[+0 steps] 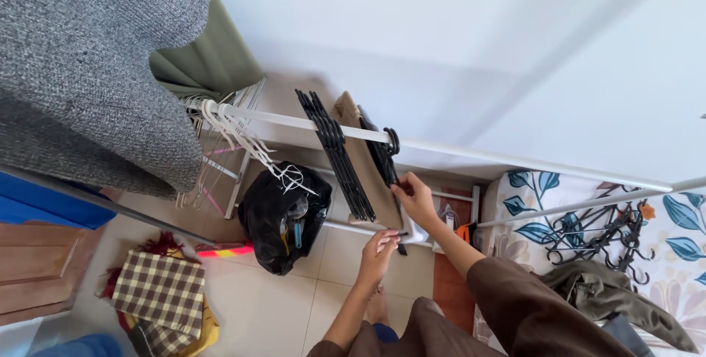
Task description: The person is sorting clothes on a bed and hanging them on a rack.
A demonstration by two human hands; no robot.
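Both hands [401,221] on tan garment [371,180], black hangers [334,147] beside

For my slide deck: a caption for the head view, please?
Both hands adjust a brown garment on a white rail.

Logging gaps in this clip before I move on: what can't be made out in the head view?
- Left hand: fingertips and any grip hidden behind the tan garment.
- Right hand: whether it grips the black hanger is unclear.
- Black bag: contents too small.
- Grey cloth: cut off by the top and left edges.
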